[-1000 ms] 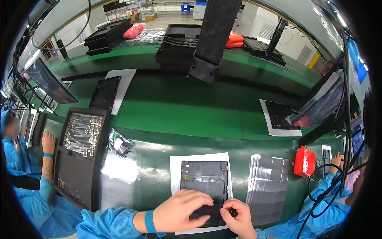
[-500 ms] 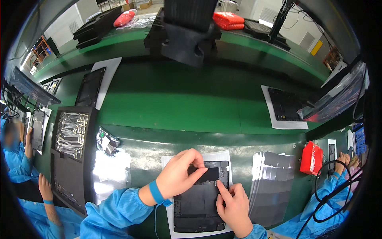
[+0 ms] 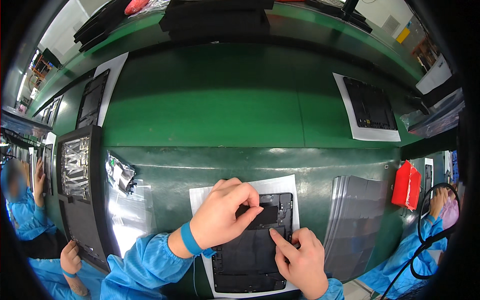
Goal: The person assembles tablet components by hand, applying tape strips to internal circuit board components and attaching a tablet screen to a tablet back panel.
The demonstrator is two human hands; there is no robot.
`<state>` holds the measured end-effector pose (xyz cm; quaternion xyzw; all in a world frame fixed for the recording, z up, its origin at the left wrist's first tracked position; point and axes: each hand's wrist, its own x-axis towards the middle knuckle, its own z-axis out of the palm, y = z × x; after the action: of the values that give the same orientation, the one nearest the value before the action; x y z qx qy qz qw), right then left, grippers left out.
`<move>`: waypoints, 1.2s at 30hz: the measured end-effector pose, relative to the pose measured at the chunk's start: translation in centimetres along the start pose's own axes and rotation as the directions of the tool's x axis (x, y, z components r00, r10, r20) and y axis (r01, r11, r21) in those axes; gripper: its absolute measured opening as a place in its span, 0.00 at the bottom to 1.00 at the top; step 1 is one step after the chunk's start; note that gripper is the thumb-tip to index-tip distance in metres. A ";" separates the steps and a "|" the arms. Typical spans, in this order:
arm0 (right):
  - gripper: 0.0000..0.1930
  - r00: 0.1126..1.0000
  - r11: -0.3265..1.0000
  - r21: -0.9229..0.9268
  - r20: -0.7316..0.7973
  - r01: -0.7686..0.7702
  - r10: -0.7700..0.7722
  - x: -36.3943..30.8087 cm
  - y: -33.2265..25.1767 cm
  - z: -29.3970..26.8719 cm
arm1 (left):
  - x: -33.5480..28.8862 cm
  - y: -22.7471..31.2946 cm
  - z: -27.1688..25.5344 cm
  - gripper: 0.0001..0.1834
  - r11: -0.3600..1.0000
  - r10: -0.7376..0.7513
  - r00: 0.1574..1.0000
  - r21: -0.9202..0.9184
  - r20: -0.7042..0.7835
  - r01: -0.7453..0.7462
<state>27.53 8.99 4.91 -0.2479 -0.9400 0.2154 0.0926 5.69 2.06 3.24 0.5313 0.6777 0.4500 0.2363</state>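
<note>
A black tablet housing (image 3: pixel 245 270) lies on a white sheet (image 3: pixel 200 192) in front of me. My left hand (image 3: pixel 222 212), with a blue band at the wrist, is over its upper left part. Thumb and forefinger are pinched beside a black rectangular piece (image 3: pixel 269 215) in the housing; what they hold, if anything, is too small to make out. Stretched out from my right hand (image 3: pixel 302 257), the index finger touches the housing just below that piece. The other right fingers are curled, with nothing seen in them.
At left stands a black tray (image 3: pixel 75 210) of metallic strips, beside a silvery bag (image 3: pixel 120 172) and clear sheets (image 3: pixel 135 215). Dark film sheets (image 3: pixel 355 220) and a red box (image 3: pixel 407 185) lie right. Farther housings (image 3: pixel 370 102) rest on the green table. Co-workers' hands (image 3: pixel 71 257) show at both sides.
The view has shifted, and the dark fixture at the top centre has left it. Both my hands stay at nearly the same spots on the housing. The co-worker's hand at lower left has curled.
</note>
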 end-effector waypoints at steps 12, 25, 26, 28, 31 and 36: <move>0.24 1.000 1.000 0.016 0.003 0.002 -0.002 0.2 0.2 -0.1 | 0.4 -0.3 0.4 0.12 0.993 0.074 0.996 0.083 0.052 -0.078; 0.23 1.000 1.000 0.029 0.020 -0.004 0.004 0.2 0.2 -0.5 | 0.6 -0.1 0.4 0.11 0.993 0.085 0.994 0.075 0.062 -0.089; 0.23 1.000 1.000 0.030 0.021 -0.005 0.004 0.2 0.2 -0.5 | 0.6 -0.1 0.4 0.11 0.993 0.084 0.995 0.075 0.063 -0.088; 0.23 0.999 0.999 0.030 0.033 -0.015 0.014 0.2 0.2 -0.6 | 0.6 -0.1 0.4 0.11 0.992 0.092 0.994 0.078 0.062 -0.096; 0.23 0.999 0.999 0.029 0.033 -0.015 0.014 0.2 0.2 -0.7 | 0.6 -0.1 0.5 0.14 0.994 0.074 0.995 0.077 0.064 -0.079; 0.23 0.999 1.000 0.029 0.033 -0.010 0.009 0.1 0.3 -0.6 | 0.7 -0.2 0.6 0.13 0.993 0.079 0.995 0.086 0.061 -0.084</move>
<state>27.72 9.52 5.34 -0.2473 -0.9369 0.2338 0.0797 5.82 2.86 2.89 0.5812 0.6675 0.4137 0.2132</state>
